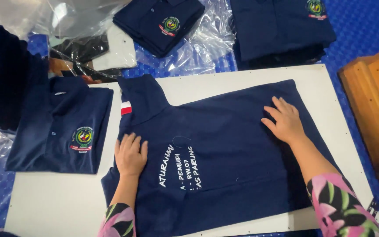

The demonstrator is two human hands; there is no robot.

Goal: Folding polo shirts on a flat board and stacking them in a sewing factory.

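Observation:
A navy blue polo shirt [224, 145] lies face down on a white board [325, 87], white lettering across its back and a small red and white patch on one sleeve [126, 108]. My left hand [130, 154] rests flat on the shirt near the lettering, fingers together. Farther right, my right hand [284, 120] presses flat on the cloth, fingers slightly spread. Neither hand grips anything. Both arms wear floral sleeves.
A folded navy polo with a round chest emblem [62, 129] lies at the board's left end. Two more stacks of folded polos [159, 24] [281, 28] sit behind on clear plastic bags [207, 48]. A wooden piece [373, 109] stands at right on blue floor matting.

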